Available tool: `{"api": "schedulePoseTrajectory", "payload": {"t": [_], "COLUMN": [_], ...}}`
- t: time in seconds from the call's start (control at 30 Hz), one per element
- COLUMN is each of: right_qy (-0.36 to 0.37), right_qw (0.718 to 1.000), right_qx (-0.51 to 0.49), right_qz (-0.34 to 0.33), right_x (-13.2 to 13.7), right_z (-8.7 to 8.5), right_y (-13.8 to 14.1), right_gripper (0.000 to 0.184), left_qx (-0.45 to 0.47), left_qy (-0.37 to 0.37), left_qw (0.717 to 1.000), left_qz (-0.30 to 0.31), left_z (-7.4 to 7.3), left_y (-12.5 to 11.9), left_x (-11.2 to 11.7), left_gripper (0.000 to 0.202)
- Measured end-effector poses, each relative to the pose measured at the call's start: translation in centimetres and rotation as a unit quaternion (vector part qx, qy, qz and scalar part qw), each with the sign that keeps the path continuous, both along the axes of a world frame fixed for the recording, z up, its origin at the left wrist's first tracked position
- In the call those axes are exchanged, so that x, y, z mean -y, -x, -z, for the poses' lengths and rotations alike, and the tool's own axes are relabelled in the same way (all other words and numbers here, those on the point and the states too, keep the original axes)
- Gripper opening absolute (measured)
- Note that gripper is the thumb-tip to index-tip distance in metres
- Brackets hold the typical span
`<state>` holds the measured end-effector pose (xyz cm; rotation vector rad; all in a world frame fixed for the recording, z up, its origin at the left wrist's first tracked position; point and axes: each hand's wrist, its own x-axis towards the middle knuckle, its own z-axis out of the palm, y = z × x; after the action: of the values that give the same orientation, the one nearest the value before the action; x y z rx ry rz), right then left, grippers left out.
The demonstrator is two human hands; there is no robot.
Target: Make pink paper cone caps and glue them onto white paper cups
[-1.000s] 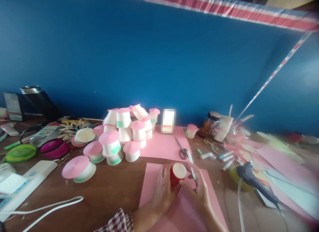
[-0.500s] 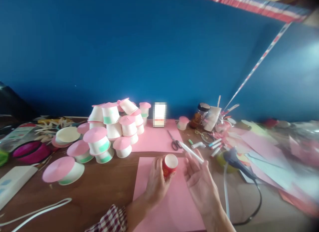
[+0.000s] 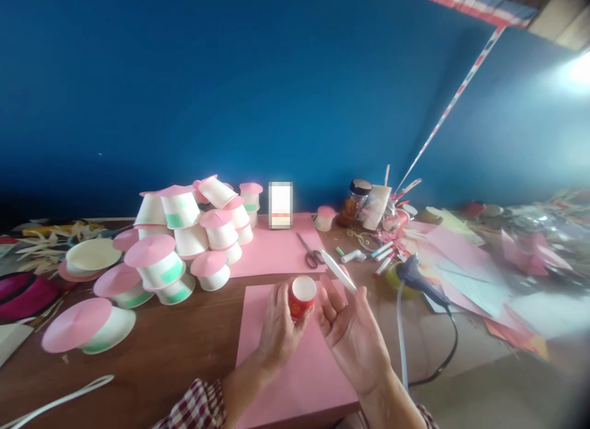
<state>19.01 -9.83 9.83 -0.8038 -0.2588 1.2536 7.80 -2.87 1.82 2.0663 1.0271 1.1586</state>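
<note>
My left hand (image 3: 279, 327) is wrapped round a small red paper cup (image 3: 302, 299), its white inside facing up and toward me. To the right, my right hand (image 3: 353, 330) is turned palm up, with a white pen (image 3: 338, 270) gripped between thumb and index finger; the pen points up and to the left. Its other fingers are loosely curled beside the cup, apart from it. Beneath both hands lies a pink paper sheet (image 3: 276, 380) on the brown table. Just beyond the pen rest dark-handled scissors (image 3: 313, 257) on another pink sheet (image 3: 258, 257).
White cups with pink paper tops (image 3: 157, 260) are stacked at left. Markers (image 3: 381, 252), a dark-lidded jar (image 3: 353, 204) and a glue gun (image 3: 417, 278) with a cord stand right of centre. Loose paper (image 3: 470, 263) covers the far right. A blue wall (image 3: 207, 97) rises behind.
The whole view has shifted, so the table things sit further left. My hands keep their grips on the cup and the pen, with little change in pose.
</note>
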Motion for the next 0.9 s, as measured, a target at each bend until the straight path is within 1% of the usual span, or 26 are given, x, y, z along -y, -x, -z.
{"api": "schedulePoseTrajectory", "payload": {"t": [0.13, 0.2, 0.23, 0.27, 0.33, 0.37, 0.43, 0.5, 0.57, 0.63, 0.7, 0.8, 0.9], "right_qy": [-0.001, -0.002, -0.003, -0.006, -0.010, -0.012, -0.022, -0.039, -0.051, -0.063, -0.077, -0.090, -0.094], "right_qw": [1.000, 1.000, 1.000, 1.000, 1.000, 1.000, 0.999, 0.997, 0.996, 0.996, 0.994, 0.993, 0.993], "right_qx": [-0.006, 0.009, 0.017, 0.021, 0.011, -0.005, -0.042, -0.063, -0.061, -0.054, -0.052, -0.051, -0.051], "right_qz": [-0.014, -0.016, -0.014, -0.013, -0.010, -0.009, -0.010, -0.013, -0.025, -0.040, -0.050, -0.053, -0.050], "right_x": [0.2, 0.4, 0.4, 0.5, 0.7, 0.8, 1.1, 1.3, 1.6, 1.8, 1.9, 2.0, 2.2], "right_z": [0.1, 0.2, 0.1, 0.0, -0.2, -0.3, -0.5, -0.4, 0.0, 0.5, 0.8, 0.7, 0.5], "right_y": [0.0, 0.0, 0.0, 0.1, 0.4, 0.7, 1.4, 2.3, 3.0, 3.6, 3.9, 4.3, 4.6], "right_gripper": [0.045, 0.045, 0.045, 0.045, 0.045, 0.044, 0.041, 0.041, 0.045, 0.048, 0.048, 0.047, 0.048], "left_qx": [-0.014, -0.021, -0.021, -0.019, 0.001, 0.015, 0.041, 0.066, 0.075, 0.076, 0.079, 0.095, 0.099], "left_qy": [-0.026, -0.040, -0.047, -0.050, -0.050, -0.041, -0.015, 0.043, 0.091, 0.116, 0.126, 0.139, 0.126], "left_qw": [0.999, 0.999, 0.998, 0.998, 0.997, 0.998, 0.999, 0.997, 0.993, 0.990, 0.989, 0.985, 0.986], "left_qz": [-0.013, -0.024, -0.033, -0.042, -0.058, -0.049, -0.007, 0.012, 0.020, 0.019, 0.017, 0.034, 0.047], "left_z": [0.6, 0.3, -0.2, -0.9, -2.8, -3.9, -6.1, -7.8, -8.7, -9.0, -8.9, -8.8, -8.6], "left_y": [0.1, 0.4, 0.6, 0.9, 1.4, 1.6, 1.9, 1.9, 1.7, 1.4, 1.2, 1.1, 1.1], "left_x": [0.1, 0.2, 0.3, 0.4, 0.7, 1.0, 1.5, 2.0, 2.3, 2.5, 2.6, 2.7, 2.8], "left_gripper": [0.062, 0.070, 0.071, 0.069, 0.052, 0.039, 0.019, 0.012, 0.012, 0.015, 0.015, 0.014, 0.017]}}
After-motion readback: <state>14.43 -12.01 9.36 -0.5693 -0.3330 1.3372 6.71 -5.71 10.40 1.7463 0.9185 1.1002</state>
